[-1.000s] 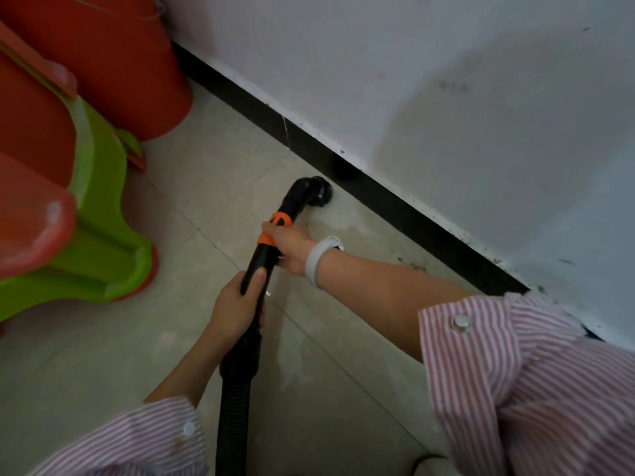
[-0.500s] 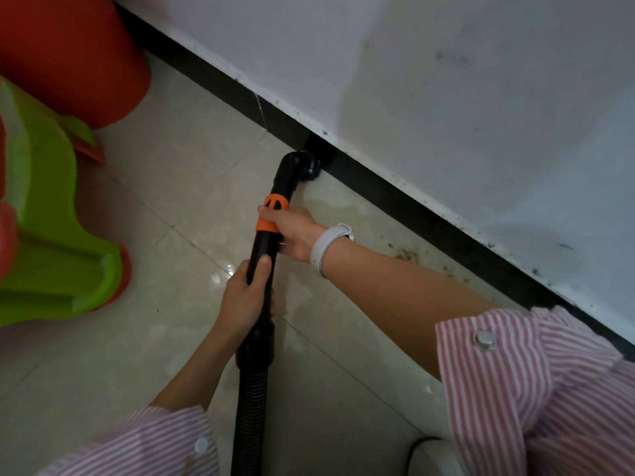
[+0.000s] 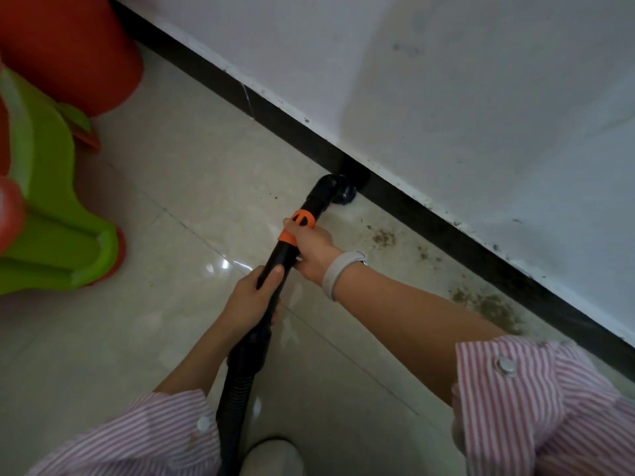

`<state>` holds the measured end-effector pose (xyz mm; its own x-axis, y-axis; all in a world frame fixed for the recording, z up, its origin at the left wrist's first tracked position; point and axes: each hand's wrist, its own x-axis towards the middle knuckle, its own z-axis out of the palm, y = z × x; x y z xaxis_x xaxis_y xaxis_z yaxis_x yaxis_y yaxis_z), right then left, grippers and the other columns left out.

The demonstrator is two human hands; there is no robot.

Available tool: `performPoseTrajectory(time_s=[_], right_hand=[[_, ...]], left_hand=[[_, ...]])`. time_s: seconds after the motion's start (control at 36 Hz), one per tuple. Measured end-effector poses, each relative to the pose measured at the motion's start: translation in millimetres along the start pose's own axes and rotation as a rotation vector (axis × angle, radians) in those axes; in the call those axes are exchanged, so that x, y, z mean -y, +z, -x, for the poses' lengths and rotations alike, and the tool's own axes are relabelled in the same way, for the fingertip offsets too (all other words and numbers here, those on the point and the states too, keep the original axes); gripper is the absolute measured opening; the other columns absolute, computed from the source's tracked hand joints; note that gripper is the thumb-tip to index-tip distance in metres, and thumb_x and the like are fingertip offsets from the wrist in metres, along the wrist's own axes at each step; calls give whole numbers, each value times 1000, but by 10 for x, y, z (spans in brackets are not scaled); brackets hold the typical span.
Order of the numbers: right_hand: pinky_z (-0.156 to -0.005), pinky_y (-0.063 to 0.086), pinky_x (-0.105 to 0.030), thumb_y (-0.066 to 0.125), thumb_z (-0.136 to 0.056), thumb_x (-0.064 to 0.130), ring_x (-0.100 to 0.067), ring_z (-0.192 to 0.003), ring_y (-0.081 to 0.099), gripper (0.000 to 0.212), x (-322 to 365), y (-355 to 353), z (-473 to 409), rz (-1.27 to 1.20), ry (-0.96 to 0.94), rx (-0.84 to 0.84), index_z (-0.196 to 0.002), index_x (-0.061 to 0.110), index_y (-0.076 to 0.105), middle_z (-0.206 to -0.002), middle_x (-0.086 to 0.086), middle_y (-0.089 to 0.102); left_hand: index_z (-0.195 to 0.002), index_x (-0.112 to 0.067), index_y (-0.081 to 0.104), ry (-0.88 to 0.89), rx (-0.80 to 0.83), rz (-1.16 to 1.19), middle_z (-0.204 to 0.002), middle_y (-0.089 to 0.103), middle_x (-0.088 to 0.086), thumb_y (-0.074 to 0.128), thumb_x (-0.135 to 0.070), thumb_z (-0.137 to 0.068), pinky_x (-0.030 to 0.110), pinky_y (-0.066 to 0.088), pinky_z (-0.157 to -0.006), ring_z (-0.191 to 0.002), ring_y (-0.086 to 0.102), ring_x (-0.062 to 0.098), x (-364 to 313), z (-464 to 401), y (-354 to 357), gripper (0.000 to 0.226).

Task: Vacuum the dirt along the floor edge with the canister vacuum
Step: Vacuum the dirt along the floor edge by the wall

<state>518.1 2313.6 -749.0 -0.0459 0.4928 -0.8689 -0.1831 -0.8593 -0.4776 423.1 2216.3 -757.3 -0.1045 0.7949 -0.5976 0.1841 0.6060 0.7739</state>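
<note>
A black vacuum wand [image 3: 287,249] with an orange collar runs from a ribbed hose [image 3: 233,400] at the bottom up to a black nozzle [image 3: 338,190]. The nozzle sits on the pale tile floor against the black skirting [image 3: 281,118]. My left hand [image 3: 249,300] grips the wand low, thumb along the tube. My right hand [image 3: 311,250], with a white wristband, grips the wand just below the orange collar. Brown dirt [image 3: 383,238] lies along the floor edge to the right of the nozzle, and a larger patch of dirt [image 3: 494,309] lies further right.
A green plastic stool [image 3: 51,218] stands at the left with red plastic pieces around it. A red bucket [image 3: 68,49] stands in the upper left corner by the wall. A white wall [image 3: 446,97] rises above the skirting. A pale shoe tip [image 3: 275,455] shows at the bottom.
The nozzle has slid to the right along the skirting, and the view has shifted right with it. More of the dirt along the edge has come into sight. Both hands keep their grip.
</note>
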Motion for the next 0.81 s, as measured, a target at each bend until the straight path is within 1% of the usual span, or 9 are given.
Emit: performPoseTrajectory(time_s=[0.06, 0.11, 0.25, 0.36, 0.44, 0.5, 0.61, 0.72, 0.81], right_hand=[[-90, 51, -42, 66, -90, 19, -26, -94, 57, 32, 6, -66, 29, -17, 9, 11, -116, 7, 51, -100, -8, 57], [-90, 51, -42, 65, -90, 18, -27, -100, 57, 31, 6, -154, 58, -47, 15, 37, -114, 8, 50, -102, -8, 56], [-85, 53, -41, 66, -90, 17, -26, -95, 57, 39, -40, -417, 131, -87, 29, 97, -124, 6, 50, -94, -6, 56], [-82, 52, -40, 66, -89, 18, -25, -93, 56, 39, -83, -676, 258, -122, 49, 84, -122, 8, 48, -91, -4, 54], [-78, 52, -39, 66, -89, 18, -24, -91, 56, 40, -153, -876, 329, -128, 62, 74, -124, 7, 50, -95, -6, 56], [-77, 51, -38, 66, -89, 18, -24, -94, 56, 41, -231, -994, 331, -130, 61, 50, -126, 7, 50, -102, -7, 57], [-79, 51, -37, 65, -90, 18, -24, -96, 56, 42, -386, -1194, 351, -137, 31, 26, -128, 8, 50, -112, -8, 57], [-79, 51, -38, 64, -90, 18, -22, -88, 57, 40, -454, -1375, 430, -171, 33, -1, -126, 7, 49, -109, -9, 58], [-78, 50, -38, 64, -90, 19, -24, -91, 57, 41, -509, -1537, 485, -195, 33, -54, -126, 6, 49, -109, -9, 57]], left_hand=[[-91, -8, 54, -6, 18, -6, -57, 53, 11, 50, -40, -96, 32, 45, -49, -47, 52, 25, -14, 32, 30, 33], [-92, -7, 54, -2, 25, -14, -57, 53, 10, 50, -42, -95, 34, 45, -51, -47, 52, 25, -28, 52, 58, 36], [-88, -6, 52, 36, 4, -66, -54, 52, 8, 50, -38, -96, 28, 43, -45, -42, 50, 20, -66, 170, 254, 34], [-84, -11, 52, 44, 31, -103, -53, 52, 10, 50, -38, -96, 26, 42, -43, -41, 50, 21, -124, 310, 440, 30], [-87, -6, 51, 42, 60, -84, -53, 51, 10, 50, -37, -96, 29, 43, -45, -42, 50, 23, -62, 425, 634, 33], [-89, -4, 52, 42, 63, -83, -53, 52, 11, 50, -37, -96, 31, 43, -47, -43, 51, 24, 32, 483, 759, 34], [-85, -9, 52, 74, 92, -78, -52, 51, 10, 50, -36, -96, 32, 43, -48, -43, 50, 25, 164, 548, 914, 29], [-85, -9, 52, 81, 156, -109, -53, 52, 10, 50, -39, -96, 30, 43, -47, -43, 50, 24, 159, 592, 998, 32], [-84, -10, 51, 78, 243, -138, -54, 53, 9, 50, -42, -95, 29, 43, -47, -42, 50, 24, 150, 603, 1070, 34]])
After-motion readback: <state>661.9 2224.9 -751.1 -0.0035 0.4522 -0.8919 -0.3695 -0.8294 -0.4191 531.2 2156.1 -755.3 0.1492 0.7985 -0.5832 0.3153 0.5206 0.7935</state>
